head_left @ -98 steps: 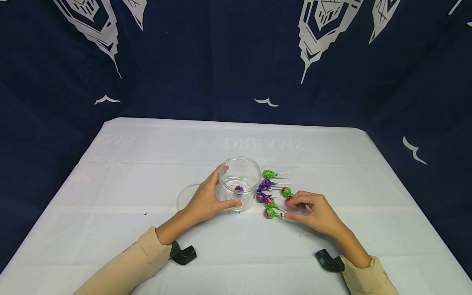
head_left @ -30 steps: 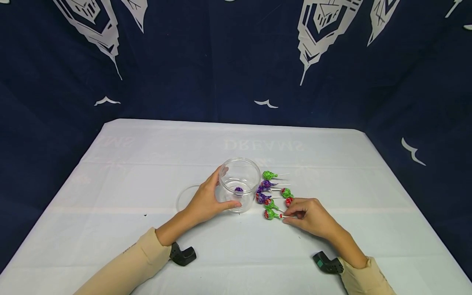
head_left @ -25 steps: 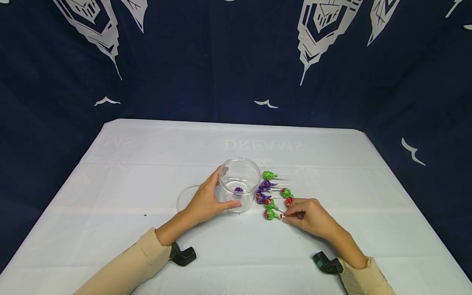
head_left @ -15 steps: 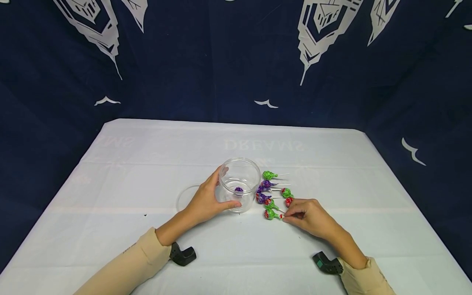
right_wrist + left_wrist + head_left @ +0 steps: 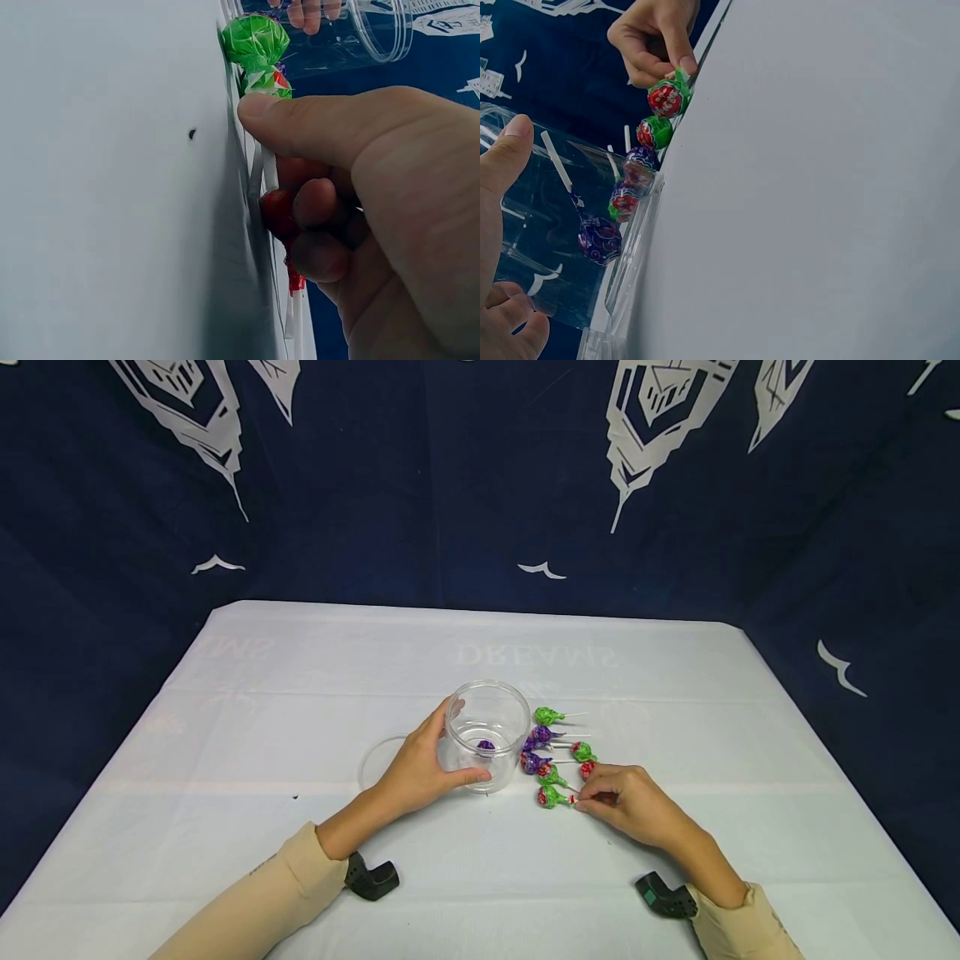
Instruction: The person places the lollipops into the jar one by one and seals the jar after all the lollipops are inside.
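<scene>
The left hand (image 5: 416, 768) curls around the near side of a clear plastic jar (image 5: 487, 735) that stands upright on the white tabletop (image 5: 300, 693), thumb along the lower front wall and fingers wrapped behind the left side. In the left wrist view the thumb tip (image 5: 514, 135) lies flat against the transparent wall. One purple lollipop (image 5: 486, 745) sits inside the jar, its stick leaning up against the wall.

The right hand (image 5: 626, 802) rests low on the tabletop just to the right of the jar, fingers curled inward. Its thumb and fingertips pinch the white stick of the nearest green lollipop (image 5: 551, 795), whose wrapped head lies on the tabletop and points toward the jar. The right wrist view shows the thumb (image 5: 322, 127) pressed on the stick close behind the green head, with the other fingers folded beneath.

A cluster of green and purple lollipops (image 5: 551, 743) lies just beside the jar on its right, between jar and right hand. A clear round lid (image 5: 375, 760) lies flat to the left of the jar, partly behind the left hand.
</scene>
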Motion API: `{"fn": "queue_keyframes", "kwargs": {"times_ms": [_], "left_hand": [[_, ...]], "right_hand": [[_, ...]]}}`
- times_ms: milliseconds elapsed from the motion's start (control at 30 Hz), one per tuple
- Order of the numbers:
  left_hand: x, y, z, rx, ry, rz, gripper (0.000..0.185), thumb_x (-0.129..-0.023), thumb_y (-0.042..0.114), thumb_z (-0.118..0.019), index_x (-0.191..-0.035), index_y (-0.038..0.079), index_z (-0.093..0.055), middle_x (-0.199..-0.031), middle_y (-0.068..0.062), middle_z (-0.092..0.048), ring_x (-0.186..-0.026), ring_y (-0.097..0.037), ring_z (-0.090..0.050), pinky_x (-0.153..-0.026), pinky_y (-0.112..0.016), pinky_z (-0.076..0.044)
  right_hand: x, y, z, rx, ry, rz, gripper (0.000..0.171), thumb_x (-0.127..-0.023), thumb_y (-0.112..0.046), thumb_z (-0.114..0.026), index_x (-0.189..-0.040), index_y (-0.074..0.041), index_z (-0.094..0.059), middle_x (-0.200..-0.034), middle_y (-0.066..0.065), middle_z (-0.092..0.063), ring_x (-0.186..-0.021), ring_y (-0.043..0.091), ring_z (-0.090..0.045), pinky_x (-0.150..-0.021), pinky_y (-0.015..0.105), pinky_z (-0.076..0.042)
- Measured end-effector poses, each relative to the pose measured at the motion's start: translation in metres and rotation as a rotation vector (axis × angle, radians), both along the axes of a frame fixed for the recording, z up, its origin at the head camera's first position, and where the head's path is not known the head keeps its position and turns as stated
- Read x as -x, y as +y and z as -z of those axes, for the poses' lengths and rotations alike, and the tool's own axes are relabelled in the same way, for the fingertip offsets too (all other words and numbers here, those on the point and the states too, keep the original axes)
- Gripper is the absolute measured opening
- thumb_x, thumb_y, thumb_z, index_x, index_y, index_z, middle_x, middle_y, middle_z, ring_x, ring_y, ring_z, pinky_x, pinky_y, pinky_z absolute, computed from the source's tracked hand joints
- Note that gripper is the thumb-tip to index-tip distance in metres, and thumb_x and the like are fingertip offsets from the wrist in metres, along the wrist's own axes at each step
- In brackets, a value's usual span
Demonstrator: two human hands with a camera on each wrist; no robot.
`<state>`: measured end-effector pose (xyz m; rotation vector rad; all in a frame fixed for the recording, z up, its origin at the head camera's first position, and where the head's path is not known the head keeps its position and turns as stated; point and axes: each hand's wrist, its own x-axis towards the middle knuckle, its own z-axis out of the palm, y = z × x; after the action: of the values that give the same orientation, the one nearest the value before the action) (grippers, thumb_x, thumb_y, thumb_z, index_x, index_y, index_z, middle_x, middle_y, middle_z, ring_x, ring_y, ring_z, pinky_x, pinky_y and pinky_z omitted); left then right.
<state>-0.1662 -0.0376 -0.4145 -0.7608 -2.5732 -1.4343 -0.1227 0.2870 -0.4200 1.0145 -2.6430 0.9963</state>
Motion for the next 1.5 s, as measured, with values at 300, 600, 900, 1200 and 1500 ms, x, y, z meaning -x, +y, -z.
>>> {"fn": "queue_keyframes", "kwargs": {"times_ms": [300,600,900,1200,1500], "left_hand": [[0.001,0.0,0.001,-0.002,0.0,-0.003,0.11,-0.07,0.04,-0.09,-0.156,0.014,-0.026,-0.147,-0.01,-0.047,-0.125,-0.029,-0.053,-0.104,-0.048,-0.043],[0.001,0.001,0.001,-0.005,0.006,0.001,0.11,-0.07,0.039,-0.091,-0.156,0.014,-0.026,-0.147,-0.011,-0.047,-0.126,-0.03,-0.053,-0.104,-0.048,-0.043],[0.001,0.001,0.001,-0.001,0.01,-0.001,0.109,-0.07,0.038,-0.091,-0.155,0.012,-0.027,-0.148,-0.011,-0.046,-0.126,-0.03,-0.053,-0.103,-0.047,-0.044],[0.001,0.001,0.001,0.005,0.013,-0.003,0.108,-0.07,0.038,-0.09,-0.155,0.012,-0.027,-0.148,-0.012,-0.047,-0.124,-0.031,-0.054,-0.102,-0.048,-0.045],[0.0,0.0,0.001,0.005,0.022,0.003,0.108,-0.071,0.037,-0.09,-0.155,0.011,-0.027,-0.149,-0.013,-0.046,-0.127,-0.033,-0.052,-0.103,-0.049,-0.043]], "right_hand": [[-0.002,-0.002,-0.003,-0.004,0.013,-0.001,0.022,-0.078,0.004,-0.081,-0.078,-0.017,-0.074,-0.082,-0.012,-0.066,-0.069,0.001,-0.052,-0.057,0.017,-0.045],[-0.004,-0.002,-0.007,0.034,0.022,-0.009,0.021,-0.077,0.004,-0.081,-0.077,-0.016,-0.073,-0.081,-0.013,-0.064,-0.065,0.0,-0.049,-0.052,0.014,-0.042],[-0.003,-0.001,-0.01,0.09,0.078,-0.018,0.023,-0.075,0.008,-0.08,-0.079,-0.014,-0.073,-0.082,-0.009,-0.067,-0.067,0.003,-0.053,-0.054,0.017,-0.044],[-0.003,-0.002,-0.019,0.146,0.101,-0.014,0.025,-0.076,0.008,-0.08,-0.082,-0.015,-0.073,-0.081,-0.007,-0.066,-0.064,0.005,-0.051,-0.053,0.015,-0.041],[-0.001,-0.001,-0.031,0.152,0.103,0.017,0.026,-0.074,0.008,-0.081,-0.083,-0.015,-0.073,-0.08,-0.007,-0.065,-0.065,0.006,-0.051,-0.053,0.021,-0.041]]}}
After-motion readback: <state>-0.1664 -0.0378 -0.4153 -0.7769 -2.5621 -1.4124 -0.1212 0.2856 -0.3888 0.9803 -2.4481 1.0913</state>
